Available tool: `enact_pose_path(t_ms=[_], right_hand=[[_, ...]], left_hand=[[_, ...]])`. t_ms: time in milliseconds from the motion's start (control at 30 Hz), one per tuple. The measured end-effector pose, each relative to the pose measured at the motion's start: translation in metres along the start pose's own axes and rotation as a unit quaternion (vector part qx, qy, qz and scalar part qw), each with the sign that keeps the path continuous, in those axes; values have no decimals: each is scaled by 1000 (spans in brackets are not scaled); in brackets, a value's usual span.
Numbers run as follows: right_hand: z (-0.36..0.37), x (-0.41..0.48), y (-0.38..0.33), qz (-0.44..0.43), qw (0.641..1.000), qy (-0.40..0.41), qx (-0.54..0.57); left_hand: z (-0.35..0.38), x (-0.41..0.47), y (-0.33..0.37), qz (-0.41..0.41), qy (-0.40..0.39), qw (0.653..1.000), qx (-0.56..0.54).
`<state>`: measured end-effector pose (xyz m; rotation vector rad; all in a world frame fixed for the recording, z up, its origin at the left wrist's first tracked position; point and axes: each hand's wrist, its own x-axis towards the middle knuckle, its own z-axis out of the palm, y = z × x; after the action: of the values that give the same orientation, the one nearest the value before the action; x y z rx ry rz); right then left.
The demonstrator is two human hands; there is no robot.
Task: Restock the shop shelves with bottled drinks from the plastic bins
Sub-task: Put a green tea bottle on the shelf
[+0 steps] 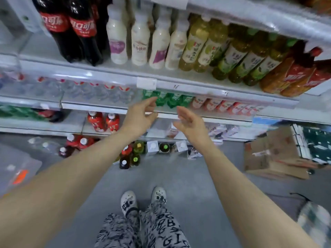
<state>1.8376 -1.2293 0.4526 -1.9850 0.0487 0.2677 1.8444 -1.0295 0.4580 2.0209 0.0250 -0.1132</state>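
A person stands at a shop's drinks shelves with both arms stretched toward the row of green bottles [170, 102] on the middle shelf [223, 120]. The left hand [141, 115] is loosely spread, fingers slightly bent and thumb apart, with its fingertips at the leftmost green bottle. Whether they touch it cannot be told. The right hand [190, 122] is flat and open just beside the shelf's front edge, with its palm turned inward. Neither hand holds anything.

More stock waits on the floor below. A cluster of small bottles [129, 155] stands at the foot of the shelves, with red-labelled bottles [77, 143] to the left. What looks like a clear plastic bin [19, 167], blurred, lies at the far left, and cardboard boxes [275, 154] sit well apart on the right.

The bottles on the floor stand upright, long axis vertical and caps facing up at the camera. The green bottles on the shelf also appear upright, labels outward, with their tops hidden under the shelf above.

Full and sealed, such bottles are probably fairly weighty and firm, and their smooth labels may be a little slippery. The surest hold is likely around the body just below the shoulder, or at the neck for lifting from the floor.
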Motion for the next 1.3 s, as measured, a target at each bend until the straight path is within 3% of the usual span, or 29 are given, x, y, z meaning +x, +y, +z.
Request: enact_pose_path(t_ms=[400, 700, 1033, 1300], right_hand=[[87, -7, 152, 128, 989, -71, 6], [153, 21, 294, 216, 962, -165, -41], [235, 74, 446, 205, 941, -224, -148], [296, 131, 529, 179, 930, -258, -193]], left_hand=[[63, -47, -168, -149, -10, 989, -1], [137, -74, -315, -303, -3, 951, -63], [233, -77, -470, -401, -9, 911, -97], [290, -56, -562, -425, -35, 900, -90]])
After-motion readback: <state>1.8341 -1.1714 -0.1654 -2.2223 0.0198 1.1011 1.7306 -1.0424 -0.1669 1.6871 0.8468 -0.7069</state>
